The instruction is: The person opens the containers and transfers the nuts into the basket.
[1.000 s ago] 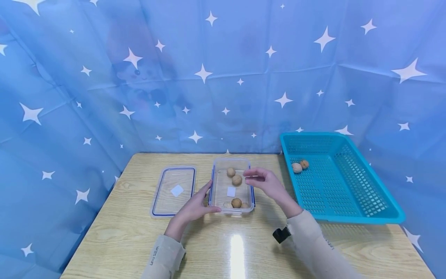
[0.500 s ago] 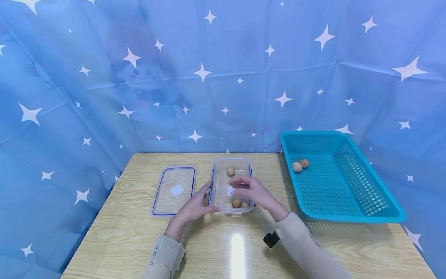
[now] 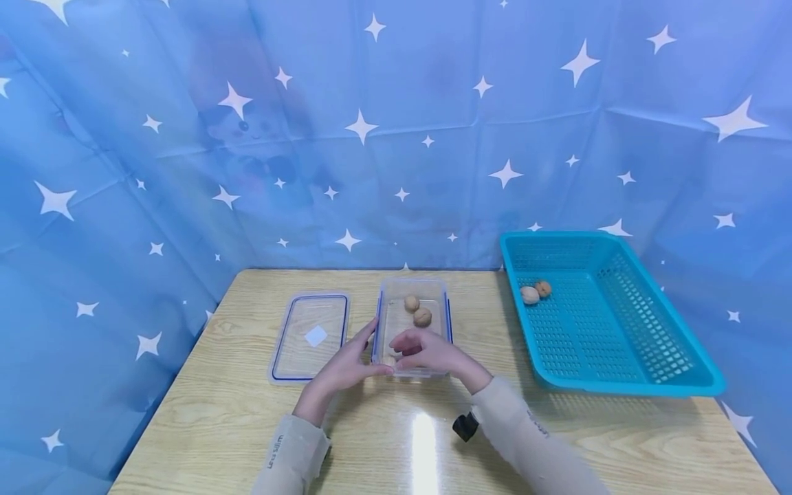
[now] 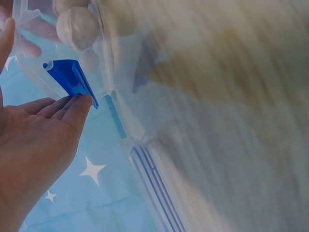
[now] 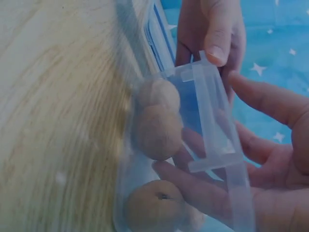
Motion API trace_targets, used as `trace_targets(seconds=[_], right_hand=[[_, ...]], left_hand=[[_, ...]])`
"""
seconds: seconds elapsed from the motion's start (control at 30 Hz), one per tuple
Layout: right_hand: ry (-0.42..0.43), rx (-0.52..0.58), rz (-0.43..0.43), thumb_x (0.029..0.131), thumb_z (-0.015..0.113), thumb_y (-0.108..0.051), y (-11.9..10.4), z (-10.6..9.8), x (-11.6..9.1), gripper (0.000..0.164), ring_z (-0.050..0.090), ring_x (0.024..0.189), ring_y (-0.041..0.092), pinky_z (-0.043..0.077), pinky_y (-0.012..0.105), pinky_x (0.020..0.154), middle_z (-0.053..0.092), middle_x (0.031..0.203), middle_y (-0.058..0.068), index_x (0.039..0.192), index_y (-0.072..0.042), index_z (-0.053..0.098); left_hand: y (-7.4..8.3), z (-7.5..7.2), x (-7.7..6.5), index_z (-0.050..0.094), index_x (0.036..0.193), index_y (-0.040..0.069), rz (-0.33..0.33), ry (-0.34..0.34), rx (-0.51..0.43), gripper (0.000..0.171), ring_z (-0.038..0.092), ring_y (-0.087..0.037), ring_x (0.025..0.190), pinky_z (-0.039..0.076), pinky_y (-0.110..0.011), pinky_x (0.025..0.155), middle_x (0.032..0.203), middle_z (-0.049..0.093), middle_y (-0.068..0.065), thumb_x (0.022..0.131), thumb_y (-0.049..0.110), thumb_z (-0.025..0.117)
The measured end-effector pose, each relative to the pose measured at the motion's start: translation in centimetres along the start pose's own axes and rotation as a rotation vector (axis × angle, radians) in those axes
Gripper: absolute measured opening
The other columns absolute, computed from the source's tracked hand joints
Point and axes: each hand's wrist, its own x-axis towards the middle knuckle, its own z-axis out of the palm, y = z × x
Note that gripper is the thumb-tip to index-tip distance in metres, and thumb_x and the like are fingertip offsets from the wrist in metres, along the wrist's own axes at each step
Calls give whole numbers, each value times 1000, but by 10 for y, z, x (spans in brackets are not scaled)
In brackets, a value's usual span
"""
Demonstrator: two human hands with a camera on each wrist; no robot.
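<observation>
Head view: the left hand point(image 3: 345, 366) braces the clear box point(image 3: 392, 323), fingers extended along its side; the right hand point(image 3: 433, 349) hangs inside, thumb and fingers parted, nothing visibly gripped. Walnuts point(image 3: 423, 317) lie at the box's near and far ends. Advisable: steady the box lightly and pinch one walnut at its middle. Surface: wood-grain table point(image 3: 216, 412), bearing glare. Room: starred blue curtain point(image 3: 309, 158) behind it.

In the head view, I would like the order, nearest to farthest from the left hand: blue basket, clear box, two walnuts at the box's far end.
From the left hand:
1. Clear box: touching the hand.
2. Two walnuts: inside the box, far end.
3. Blue basket: well over on the right.
</observation>
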Motion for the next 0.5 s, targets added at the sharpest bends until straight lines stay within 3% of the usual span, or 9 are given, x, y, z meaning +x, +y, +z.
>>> trace_targets(seconds=[0.3, 0.5], right_hand=[[-11, -67, 37, 93, 68, -17, 0, 3, 3, 38, 61, 120, 40, 50, 51, 105, 66, 125, 24, 124, 5, 62], [-1, -99, 69, 93, 69, -23, -1, 3, 3, 35, 64, 107, 23, 52, 38, 94, 69, 118, 12, 120, -2, 67]], left_hand=[[0, -1, 0, 15, 162, 19, 11, -2, 7, 112, 30, -41, 149, 29, -60, 120, 167, 20, -13, 78, 49, 82], [0, 0, 1, 15, 162, 18, 20, -12, 16, 112, 31, -41, 148, 30, -60, 119, 167, 19, -13, 78, 51, 81]])
